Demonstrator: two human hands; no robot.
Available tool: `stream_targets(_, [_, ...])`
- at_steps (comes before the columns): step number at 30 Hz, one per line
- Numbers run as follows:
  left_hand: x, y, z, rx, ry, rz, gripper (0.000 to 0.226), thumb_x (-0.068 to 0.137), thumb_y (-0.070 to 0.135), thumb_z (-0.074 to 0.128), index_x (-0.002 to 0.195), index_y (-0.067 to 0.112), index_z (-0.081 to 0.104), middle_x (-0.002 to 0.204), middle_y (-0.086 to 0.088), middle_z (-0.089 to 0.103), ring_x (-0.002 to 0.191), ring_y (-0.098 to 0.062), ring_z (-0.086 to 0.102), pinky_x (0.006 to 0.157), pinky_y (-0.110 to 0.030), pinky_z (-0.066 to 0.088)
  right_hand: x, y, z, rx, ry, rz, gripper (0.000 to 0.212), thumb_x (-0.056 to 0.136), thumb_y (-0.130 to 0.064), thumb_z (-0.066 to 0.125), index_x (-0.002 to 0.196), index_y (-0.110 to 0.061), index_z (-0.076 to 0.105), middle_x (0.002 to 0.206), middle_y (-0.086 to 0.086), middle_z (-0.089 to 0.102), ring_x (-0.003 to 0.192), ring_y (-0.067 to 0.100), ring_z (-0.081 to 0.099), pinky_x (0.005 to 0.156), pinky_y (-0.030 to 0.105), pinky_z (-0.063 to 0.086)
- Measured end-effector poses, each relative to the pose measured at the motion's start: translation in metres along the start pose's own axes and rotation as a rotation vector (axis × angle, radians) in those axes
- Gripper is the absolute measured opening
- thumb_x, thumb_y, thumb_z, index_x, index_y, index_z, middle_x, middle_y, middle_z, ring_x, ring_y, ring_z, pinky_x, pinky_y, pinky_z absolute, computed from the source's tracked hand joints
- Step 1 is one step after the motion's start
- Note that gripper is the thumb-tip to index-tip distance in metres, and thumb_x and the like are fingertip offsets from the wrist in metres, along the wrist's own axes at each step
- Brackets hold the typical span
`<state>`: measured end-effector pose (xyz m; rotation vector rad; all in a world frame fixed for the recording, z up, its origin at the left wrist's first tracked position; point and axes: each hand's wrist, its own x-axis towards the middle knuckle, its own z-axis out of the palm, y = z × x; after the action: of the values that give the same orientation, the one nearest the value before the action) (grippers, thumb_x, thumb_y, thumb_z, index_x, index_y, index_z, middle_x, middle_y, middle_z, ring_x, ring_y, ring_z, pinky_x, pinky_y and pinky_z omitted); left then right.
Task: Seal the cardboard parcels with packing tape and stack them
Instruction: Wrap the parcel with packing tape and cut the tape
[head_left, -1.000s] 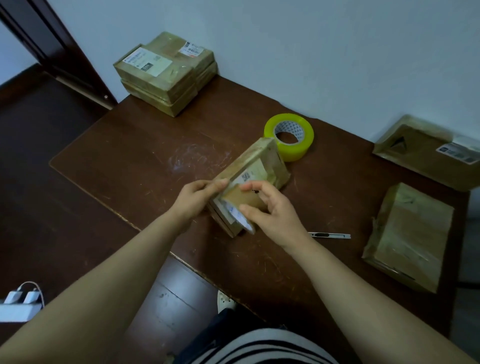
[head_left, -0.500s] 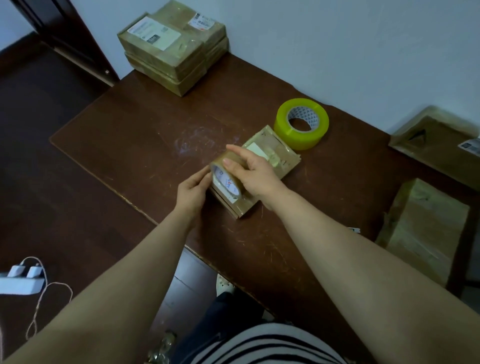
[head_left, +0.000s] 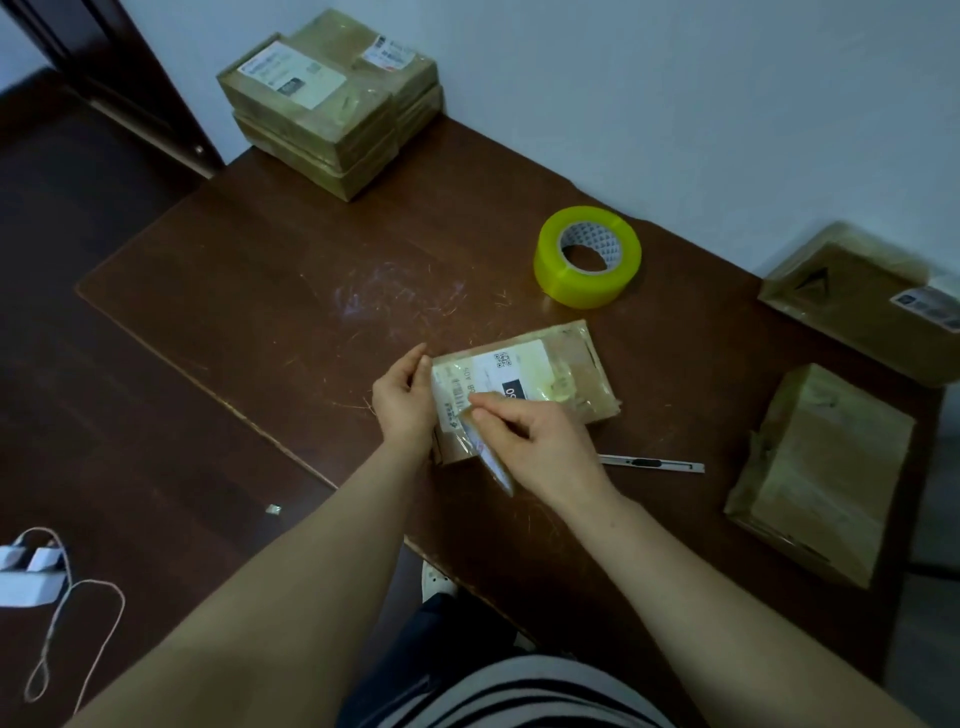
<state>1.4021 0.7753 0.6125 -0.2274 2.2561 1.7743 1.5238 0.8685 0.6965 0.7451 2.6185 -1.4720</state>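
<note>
Cardboard parcel (head_left: 566, 374) flat on table (head_left: 260, 291), left hand (head_left: 402, 402) gripping its end, right hand (head_left: 524, 441) pinching tape strip (head_left: 493, 465).

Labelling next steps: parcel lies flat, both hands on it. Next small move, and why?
Probably smooth the strip down over the parcel's near end. The right hand pinches the clear strip, which hangs loose off that edge, while the left hand holds the parcel's left end. Roll and cutter lie apart, untouched.

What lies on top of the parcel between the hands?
A white label with a barcode and the right hand, which pinches a clear tape strip. That hand hides the near corner of the parcel.
</note>
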Motion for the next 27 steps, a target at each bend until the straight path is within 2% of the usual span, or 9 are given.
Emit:
stream_targets(2, [-0.001,-0.001,0.003,0.047,0.031,0.016,0.027,0.096,0.014,0.054,0.119,0.007,0.065,0.114,-0.009,0.067,0.105,-0.019,0.064,0.094,-0.033,0.051,-0.009,0.008,0.001,-0.068,0.014,0.042,0.022,0.091,-0.035,0.06,0.103,-0.023,0.074,0.086,-0.006,0.075,0.077,0.01,0.068,0.07,0.019,0.052])
stream_targets(5, [-0.003,-0.002,0.006,0.075,0.064,0.036,0.027,0.097,0.015,0.052,0.12,0.009,0.065,0.119,-0.008,0.065,0.105,-0.016,0.06,0.095,-0.028,0.047,-0.025,0.02,0.006,0.118,0.018,0.182,0.023,0.092,-0.032,0.062,0.11,-0.022,0.073,0.095,-0.016,0.073,0.093,0.003,0.067,0.073,0.002,0.043])
stream_targets(8, [-0.006,-0.002,0.011,0.089,0.079,0.065,0.028,0.098,0.012,0.049,0.121,0.007,0.063,0.121,-0.011,0.063,0.111,-0.022,0.059,0.1,-0.036,0.044,-0.03,0.022,0.016,-0.008,-0.052,0.214,0.031,0.093,-0.041,0.056,0.122,-0.034,0.064,0.11,-0.009,0.071,0.106,0.007,0.064,0.091,0.021,0.048])
stream_targets(11, [-0.009,0.0,0.011,0.101,0.078,0.087,0.028,0.099,0.013,0.046,0.121,0.007,0.062,0.121,-0.011,0.062,0.112,-0.022,0.057,0.101,-0.036,0.043,-0.023,0.013,0.012,-0.401,-0.171,0.218,0.036,0.097,-0.048,0.043,0.13,-0.04,0.056,0.112,-0.002,0.07,0.107,0.022,0.062,0.083,0.034,0.048])
stream_targets(17, [-0.007,0.009,0.007,0.172,0.006,0.04,0.031,0.099,0.008,0.041,0.123,0.008,0.06,0.125,-0.009,0.06,0.116,-0.023,0.055,0.102,-0.035,0.042,-0.011,0.006,0.013,-0.604,-0.329,0.228,0.034,0.101,-0.039,0.036,0.126,-0.029,0.058,0.115,0.003,0.064,0.108,0.028,0.06,0.076,0.034,0.046])
stream_targets(20, [0.002,0.026,0.019,0.55,0.059,0.249,0.051,0.086,-0.006,0.041,0.134,0.009,0.052,0.144,-0.009,0.045,0.137,-0.026,0.035,0.117,-0.035,0.02,-0.012,0.009,0.015,-0.595,-0.331,0.253,0.039,0.103,-0.041,0.03,0.128,-0.028,0.057,0.112,0.006,0.065,0.106,0.03,0.06,0.074,0.034,0.046])
stream_targets(23, [-0.001,0.034,0.039,0.917,-0.131,0.572,0.054,0.099,0.026,0.035,0.149,0.009,0.025,0.157,-0.009,0.023,0.146,-0.023,0.013,0.118,-0.037,0.001,-0.012,0.01,0.016,-0.598,-0.348,0.229,0.037,0.103,-0.04,0.03,0.132,-0.031,0.052,0.114,0.007,0.064,0.107,0.03,0.06,0.071,0.034,0.043])
stream_targets(25, [-0.005,0.021,0.046,1.168,-0.309,0.612,0.07,0.098,0.053,0.019,0.152,0.01,0.011,0.158,-0.011,0.019,0.147,-0.025,0.009,0.118,-0.041,-0.002,-0.013,0.011,0.015,-0.597,-0.357,0.226,0.037,0.103,-0.041,0.03,0.133,-0.033,0.05,0.115,0.006,0.063,0.107,0.03,0.059,0.072,0.033,0.042])
stream_targets(27, [-0.002,0.015,0.046,1.269,-0.356,0.621,0.079,0.093,0.063,0.011,0.153,0.011,0.007,0.158,-0.011,0.017,0.147,-0.024,0.007,0.118,-0.043,-0.003,-0.012,0.011,0.013,-0.586,-0.341,0.23,0.037,0.102,-0.043,0.032,0.132,-0.034,0.051,0.115,0.005,0.064,0.108,0.029,0.059,0.074,0.033,0.043])
